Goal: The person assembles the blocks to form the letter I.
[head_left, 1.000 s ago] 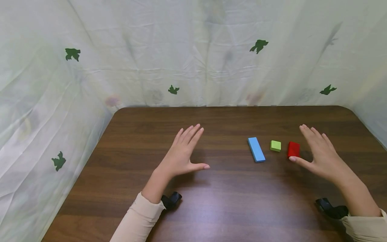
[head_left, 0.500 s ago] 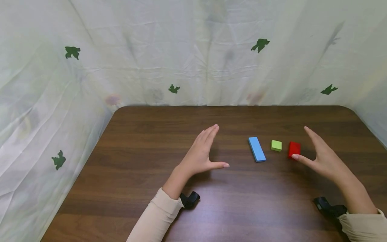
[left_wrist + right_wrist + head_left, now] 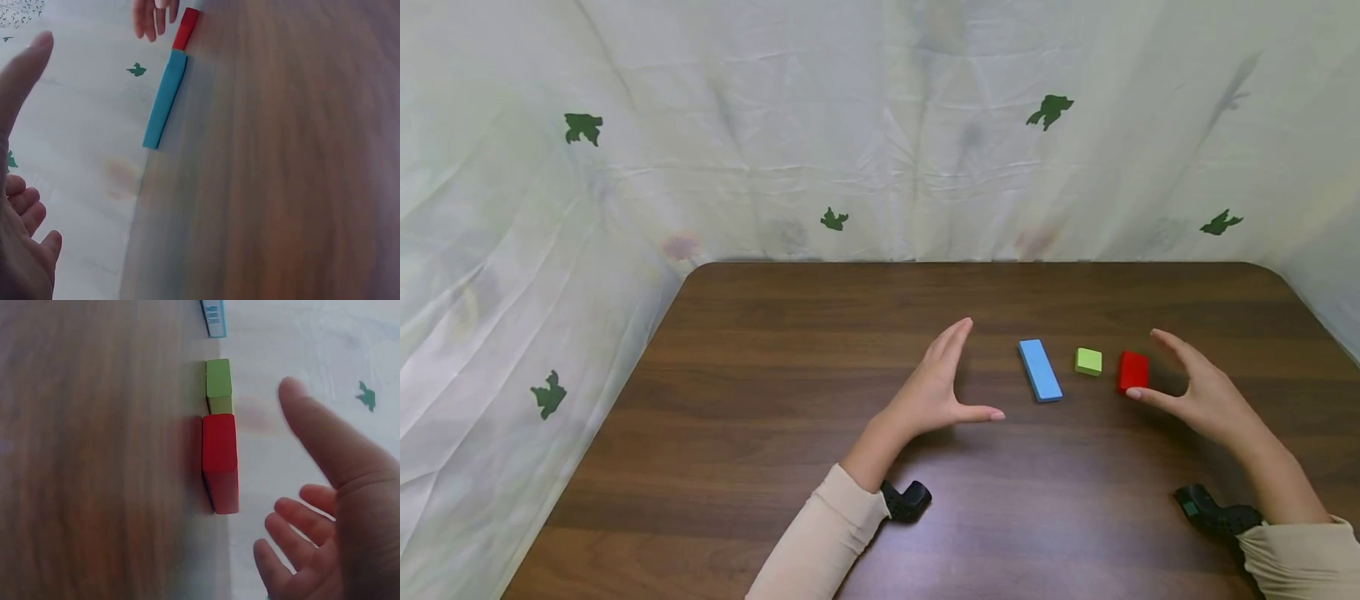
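Observation:
Three blocks lie in a row on the right half of the table: a long blue block (image 3: 1040,371), a small light-green block (image 3: 1088,362) and a red block (image 3: 1134,372). My left hand (image 3: 931,392) hovers left of the blue block, apart from it, thumb and fingers spread wide. On the other side, my right hand (image 3: 1206,402) hangs beside the red block with its thumb tip overlapping the block's near edge in the head view. In the right wrist view a gap shows between that thumb and the red block (image 3: 220,450). Neither hand holds anything.
The brown wooden table (image 3: 737,375) has rounded far corners. Behind it and at its sides hangs a pale curtain (image 3: 850,108) with green bird-like shapes. A black wrist device (image 3: 907,502) sits at the left wrist, another black device (image 3: 1216,510) at the right.
My left hand has moved right, closer to the blue block. The right hand has stayed nearly in place, its fingers bending inward a little. The blocks lie where they were.

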{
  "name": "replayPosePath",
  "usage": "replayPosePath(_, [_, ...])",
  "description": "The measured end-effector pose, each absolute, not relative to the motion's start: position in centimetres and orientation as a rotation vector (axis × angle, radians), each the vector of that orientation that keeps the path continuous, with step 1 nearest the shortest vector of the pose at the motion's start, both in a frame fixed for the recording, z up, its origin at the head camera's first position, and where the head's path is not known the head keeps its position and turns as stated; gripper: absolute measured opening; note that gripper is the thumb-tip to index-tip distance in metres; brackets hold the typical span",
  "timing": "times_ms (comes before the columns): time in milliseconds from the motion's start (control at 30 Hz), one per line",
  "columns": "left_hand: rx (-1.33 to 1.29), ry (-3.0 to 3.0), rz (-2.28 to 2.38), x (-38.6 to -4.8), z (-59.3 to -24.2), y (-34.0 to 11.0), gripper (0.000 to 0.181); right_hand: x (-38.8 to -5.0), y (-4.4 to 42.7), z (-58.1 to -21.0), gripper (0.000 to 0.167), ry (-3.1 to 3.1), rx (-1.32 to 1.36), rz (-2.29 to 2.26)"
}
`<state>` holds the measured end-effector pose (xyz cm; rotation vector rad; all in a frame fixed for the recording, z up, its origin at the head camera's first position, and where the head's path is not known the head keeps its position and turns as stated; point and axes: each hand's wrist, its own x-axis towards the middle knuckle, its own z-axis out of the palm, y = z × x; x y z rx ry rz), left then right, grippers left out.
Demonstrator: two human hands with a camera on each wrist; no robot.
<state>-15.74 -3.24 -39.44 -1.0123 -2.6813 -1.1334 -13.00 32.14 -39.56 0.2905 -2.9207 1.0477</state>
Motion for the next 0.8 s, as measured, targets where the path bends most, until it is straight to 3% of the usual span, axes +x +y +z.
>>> replayPosePath(800, [-0.995,-2.793,-1.127,-16.8,-42.0,0.5,0.11,-13.7,32.8,-41.6,0.074,-2.936,0.347,1.008])
